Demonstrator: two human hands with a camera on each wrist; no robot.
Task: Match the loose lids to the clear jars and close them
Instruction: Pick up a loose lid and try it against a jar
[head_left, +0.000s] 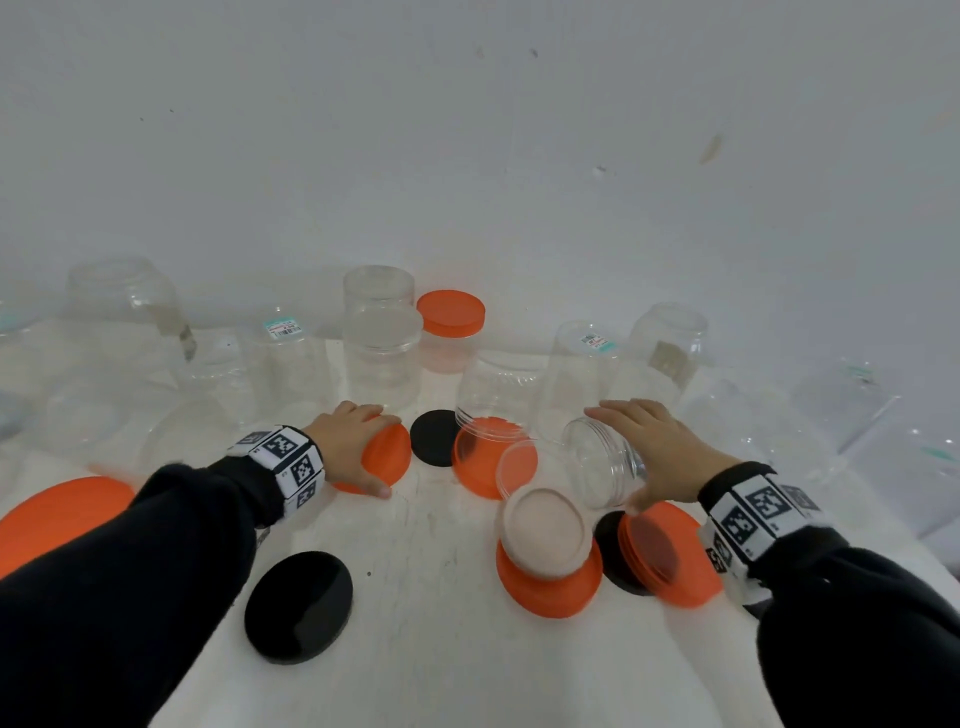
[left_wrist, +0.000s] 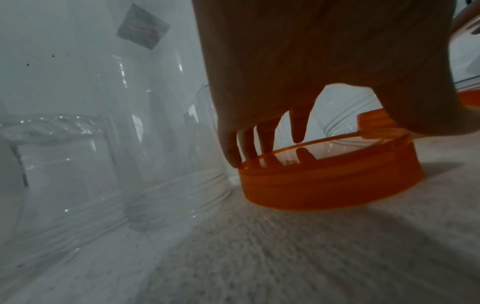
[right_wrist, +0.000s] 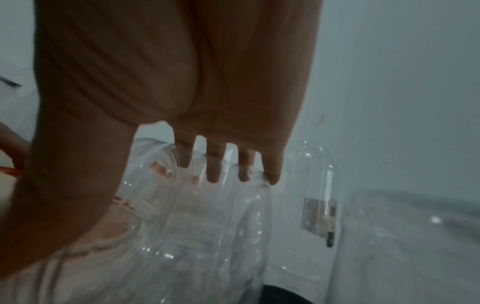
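Orange lid (head_left: 387, 454) gripped by left hand (head_left: 347, 441); right hand (head_left: 660, 449) grips tilted clear jar (head_left: 602, 462); stickers unreadable.

A white table (head_left: 426, 649) with a faintly textured top carries everything, reaching back to a pale wall. Clear jars (head_left: 382, 332) crowd its far side, many standing mouth down, and one of them there wears an orange lid (head_left: 451, 312). Nearer lie loose lids: a black lid (head_left: 298, 605) at the front, a smaller black lid (head_left: 436, 437) in the middle, a large orange lid (head_left: 57, 514) at the left edge, and more orange ones right of centre.
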